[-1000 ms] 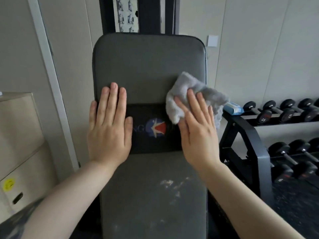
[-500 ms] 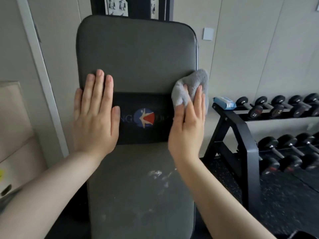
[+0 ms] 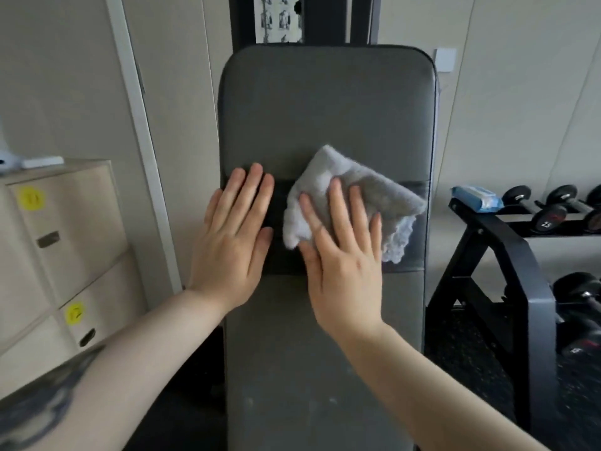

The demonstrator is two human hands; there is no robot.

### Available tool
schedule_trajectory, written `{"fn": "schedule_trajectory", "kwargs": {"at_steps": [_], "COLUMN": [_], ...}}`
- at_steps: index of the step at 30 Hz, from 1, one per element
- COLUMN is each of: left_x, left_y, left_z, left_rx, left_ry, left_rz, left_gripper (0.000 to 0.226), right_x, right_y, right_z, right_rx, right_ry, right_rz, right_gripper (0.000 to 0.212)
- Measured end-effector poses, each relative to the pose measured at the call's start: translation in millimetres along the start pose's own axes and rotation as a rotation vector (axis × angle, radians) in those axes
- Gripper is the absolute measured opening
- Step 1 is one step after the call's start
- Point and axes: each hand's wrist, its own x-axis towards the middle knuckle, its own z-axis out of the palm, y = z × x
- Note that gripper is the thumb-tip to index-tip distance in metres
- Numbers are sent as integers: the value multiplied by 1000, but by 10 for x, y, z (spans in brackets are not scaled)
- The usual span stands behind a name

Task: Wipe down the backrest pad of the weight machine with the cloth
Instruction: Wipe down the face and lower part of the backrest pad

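The grey backrest pad (image 3: 328, 118) stands upright at the centre, with a black band (image 3: 279, 255) across its middle. The left hand (image 3: 232, 244) lies flat on the band at the pad's 9 o'clock edge, fingers straight and together, holding nothing. Just beside it, toward 3 o'clock, the right hand (image 3: 346, 258) presses the grey cloth (image 3: 374, 196) against the pad with straight, slightly spread fingers; the cloth fans out from under the fingertips toward 1 o'clock and covers the band's middle. Pale smudges mark the lower pad. At 3 o'clock stands a black dumbbell rack (image 3: 507, 265), a blue wipes pack (image 3: 474, 198) on its top. At 9 o'clock is a wooden locker (image 3: 65, 222) with yellow stickers.
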Motion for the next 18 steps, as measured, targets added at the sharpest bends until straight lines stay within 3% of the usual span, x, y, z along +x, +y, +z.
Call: {"fn": "schedule_trajectory", "kwargs": {"at_steps": [2,4,8,10,12,16,18], "left_x": [4,1,-23,-97,-237,-501,-510], "left_y": [-112,-214,-171,-77,-3,85,110], "left_z": [-68,-147,-135,-65,15,128,144], "left_rx": [15,43,0,-68,-116,-150,-138], "left_ry": [-32,-82,-89,-57,-18,26,53], "left_rz": [65,139,87,8,-59,-99,-125], "left_gripper": [53,53,53,52,53,52,51], "right_x": [-133,-60,208,84,-199,-455,-341], "right_y": [137,305,43,-249,-342,112,245], "right_z": [-30,-120,-81,67,183,22,-80], "right_rx": [-80,-133,-11,37,22,-127,-152], "right_ry": [-95,-110,25,44,-24,-142,-111], "right_rz": [-251,-362,-10,74,-25,-331,-291], "right_gripper": [44,43,45,46,45,42,42]}}
